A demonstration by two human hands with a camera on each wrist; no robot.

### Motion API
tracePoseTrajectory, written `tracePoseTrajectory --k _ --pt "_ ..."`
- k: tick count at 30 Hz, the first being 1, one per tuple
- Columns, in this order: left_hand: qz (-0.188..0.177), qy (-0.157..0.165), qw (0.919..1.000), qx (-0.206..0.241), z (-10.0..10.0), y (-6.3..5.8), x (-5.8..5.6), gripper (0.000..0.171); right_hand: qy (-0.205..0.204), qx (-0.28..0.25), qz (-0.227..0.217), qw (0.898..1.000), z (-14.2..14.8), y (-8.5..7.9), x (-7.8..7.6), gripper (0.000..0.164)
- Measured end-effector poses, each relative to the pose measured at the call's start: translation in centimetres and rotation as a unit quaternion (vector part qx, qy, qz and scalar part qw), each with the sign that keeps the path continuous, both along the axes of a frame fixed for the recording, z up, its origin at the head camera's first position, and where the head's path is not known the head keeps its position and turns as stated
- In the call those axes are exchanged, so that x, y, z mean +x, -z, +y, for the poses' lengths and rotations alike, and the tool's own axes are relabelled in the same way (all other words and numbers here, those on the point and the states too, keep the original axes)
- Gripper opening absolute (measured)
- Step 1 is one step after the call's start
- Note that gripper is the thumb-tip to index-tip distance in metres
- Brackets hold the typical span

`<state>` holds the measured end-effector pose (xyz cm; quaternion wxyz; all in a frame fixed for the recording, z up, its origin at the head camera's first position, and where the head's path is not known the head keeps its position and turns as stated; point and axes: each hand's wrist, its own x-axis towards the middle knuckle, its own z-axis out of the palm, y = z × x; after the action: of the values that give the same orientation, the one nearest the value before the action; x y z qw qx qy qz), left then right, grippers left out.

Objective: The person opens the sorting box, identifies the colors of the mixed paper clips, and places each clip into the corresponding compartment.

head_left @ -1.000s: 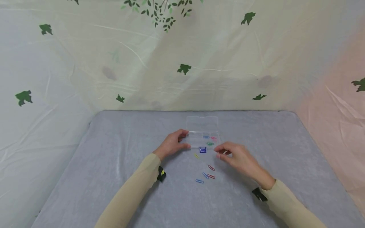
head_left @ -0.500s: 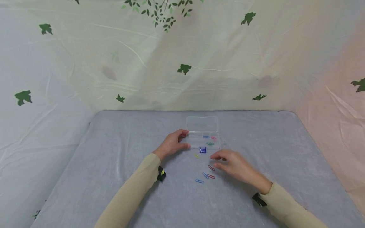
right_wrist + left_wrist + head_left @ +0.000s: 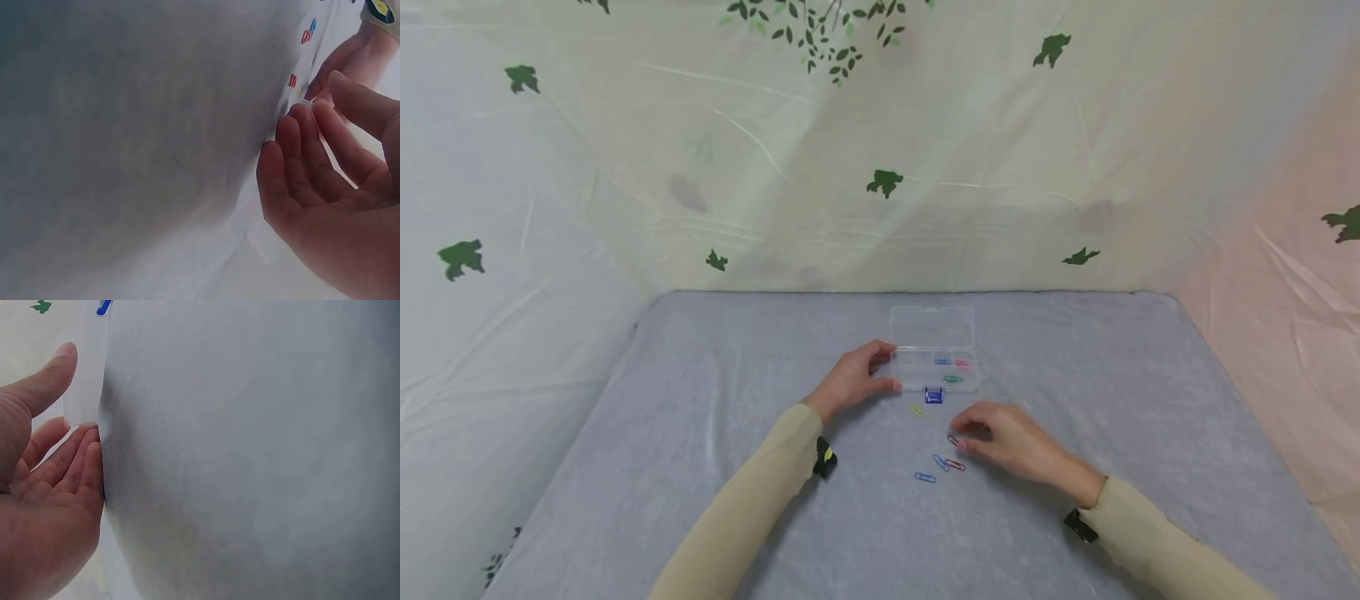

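A clear plastic compartment box (image 3: 913, 360) lies with its lid (image 3: 932, 327) raised. My left hand (image 3: 852, 379) holds its left end, thumb at the front and fingers at the back; the left wrist view shows the thumb (image 3: 57, 370) and fingers about the box's end. Blue, pink and green paper clips lie inside the box. My right hand (image 3: 1013, 442) hovers at a red paper clip (image 3: 952, 440), thumb and forefinger apart on either side. In the right wrist view the fingers (image 3: 290, 150) are loosely bent, with that clip beyond them.
Nearer on the grey cloth (image 3: 760, 350) lie two blue paper clips, including one blue clip (image 3: 925, 477), and another red clip (image 3: 956, 465). A small yellow clip (image 3: 917, 411) lies before the box's blue latch (image 3: 933, 396). A printed curtain (image 3: 820, 208) hangs behind.
My right hand has moved from the box's front right corner toward me, down to the nearest red paper clip. The left hand and the box have stayed in place.
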<state>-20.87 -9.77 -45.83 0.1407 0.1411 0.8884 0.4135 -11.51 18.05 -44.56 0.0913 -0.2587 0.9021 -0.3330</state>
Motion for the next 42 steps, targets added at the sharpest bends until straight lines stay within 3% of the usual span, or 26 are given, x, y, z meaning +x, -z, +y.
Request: tracePoseTrajectory --k 16,25,42 --pt "0.002 -0.001 1.0000 0.002 0.1 0.1 -0.1 0.060 -0.017 0.041 -0.021 0.999 -0.3 0.3 -0.7 0.020" --pt "0.009 0.000 1.0000 0.001 0.0 0.2 -0.2 0.060 -0.026 0.078 -0.002 0.997 -0.7 0.5 -1.0 0.015" --pt "0.009 -0.002 0.9999 -0.005 0.0 0.3 -0.2 0.062 -0.032 0.067 0.004 0.997 -1.0 0.8 -1.1 0.015"
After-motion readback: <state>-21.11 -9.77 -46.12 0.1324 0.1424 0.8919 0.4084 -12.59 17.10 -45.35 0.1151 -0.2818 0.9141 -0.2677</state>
